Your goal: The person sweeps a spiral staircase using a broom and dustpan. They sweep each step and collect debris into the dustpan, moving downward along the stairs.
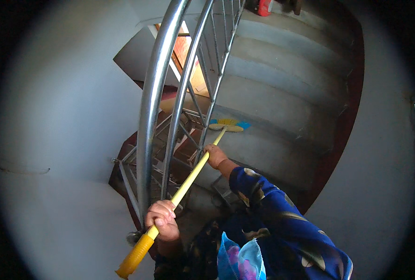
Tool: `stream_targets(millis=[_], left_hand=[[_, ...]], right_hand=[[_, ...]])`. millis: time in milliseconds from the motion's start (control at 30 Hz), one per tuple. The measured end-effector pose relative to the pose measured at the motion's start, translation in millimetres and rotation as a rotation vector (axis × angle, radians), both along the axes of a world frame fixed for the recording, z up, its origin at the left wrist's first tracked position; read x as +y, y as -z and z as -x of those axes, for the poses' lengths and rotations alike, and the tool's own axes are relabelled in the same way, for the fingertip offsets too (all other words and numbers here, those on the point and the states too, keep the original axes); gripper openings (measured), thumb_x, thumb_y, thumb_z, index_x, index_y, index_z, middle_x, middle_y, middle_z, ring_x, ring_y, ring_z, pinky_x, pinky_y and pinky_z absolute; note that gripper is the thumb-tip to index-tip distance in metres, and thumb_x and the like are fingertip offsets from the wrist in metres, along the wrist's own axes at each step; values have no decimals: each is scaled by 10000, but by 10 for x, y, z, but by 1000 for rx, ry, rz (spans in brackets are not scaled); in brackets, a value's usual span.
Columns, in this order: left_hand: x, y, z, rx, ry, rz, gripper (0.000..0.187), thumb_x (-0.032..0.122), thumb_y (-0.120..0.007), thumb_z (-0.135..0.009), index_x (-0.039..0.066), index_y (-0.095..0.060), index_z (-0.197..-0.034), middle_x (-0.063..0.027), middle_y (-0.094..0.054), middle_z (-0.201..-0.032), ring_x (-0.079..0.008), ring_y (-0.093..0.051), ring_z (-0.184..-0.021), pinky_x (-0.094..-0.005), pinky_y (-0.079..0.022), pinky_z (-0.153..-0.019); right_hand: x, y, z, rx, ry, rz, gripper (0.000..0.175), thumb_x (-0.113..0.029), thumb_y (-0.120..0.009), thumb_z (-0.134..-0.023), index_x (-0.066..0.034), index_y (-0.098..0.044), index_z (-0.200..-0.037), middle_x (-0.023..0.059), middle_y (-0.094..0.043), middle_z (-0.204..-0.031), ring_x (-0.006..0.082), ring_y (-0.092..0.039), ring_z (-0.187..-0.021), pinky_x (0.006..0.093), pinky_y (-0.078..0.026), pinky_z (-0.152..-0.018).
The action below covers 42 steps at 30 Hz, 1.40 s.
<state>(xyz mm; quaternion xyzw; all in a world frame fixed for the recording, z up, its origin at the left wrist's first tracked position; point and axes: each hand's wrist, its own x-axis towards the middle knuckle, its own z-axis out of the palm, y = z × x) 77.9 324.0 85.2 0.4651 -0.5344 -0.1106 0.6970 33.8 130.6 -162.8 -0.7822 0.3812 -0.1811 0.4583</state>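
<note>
A broom with a yellow handle (190, 180) runs diagonally across the view. My left hand (162, 219) is closed around the handle just above its orange-yellow grip, beside the metal handrail. Farther down the handle, my right hand (215, 156) grips it with the arm stretched forward. The broom's head (228, 125), with yellow and blue bristles, rests on a concrete stair tread close to the foot of the railing.
A stainless steel handrail (153, 91) with thin bars curves along the left of the concrete stairs (263, 84). A dark red band (351, 105) borders the wall at right. A red object (264, 7) stands on a step at the top.
</note>
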Motion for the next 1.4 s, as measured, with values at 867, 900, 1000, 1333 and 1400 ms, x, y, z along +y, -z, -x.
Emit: stream_targets(millis=[867,900,1000,1333,1400], left_hand=[[757,-621,-105,167,48,35,261,234,-524,-859,100,-391,-678,-10,-383,-571,-126,-379,-503,-260,-358,-471],[833,-761,-155,198,30,11,280,241,-514,-862,112,-375,-656,-7,-369,-562,-115,-361,-485,-260,-346,-470],[912,-1023,-222,179,84,1,288,233,-497,-867,116,-362,-641,-4,-366,-566,-109,-345,-485,-260,-336,-483],[641,-430,109,62,302,-22,294,239,-544,-844,114,-376,-638,-16,-389,-572,-134,-384,-504,-289,-373,-524],[691,-469,55,54,362,-93,310,250,-543,-847,113,-374,-625,-17,-396,-558,-134,-386,-489,-293,-373,-515]], right_hand=[[828,-428,235,128,-113,155,278,-124,-588,-685,-130,-551,-961,100,-568,-928,298,-535,-944,439,-398,-860],[899,-559,294,125,-174,137,282,-146,-584,-687,-119,-553,-966,98,-568,-926,288,-534,-948,485,-352,-906],[1008,-833,483,32,-155,187,252,-100,-594,-668,-87,-538,-913,106,-557,-906,294,-505,-975,495,-291,-967],[647,-259,666,-30,113,113,239,-24,-608,-611,-54,-532,-836,147,-550,-839,358,-511,-865,423,-417,-750],[887,-260,719,-130,166,191,230,-25,-610,-606,-60,-538,-821,150,-552,-837,369,-513,-861,427,-428,-738]])
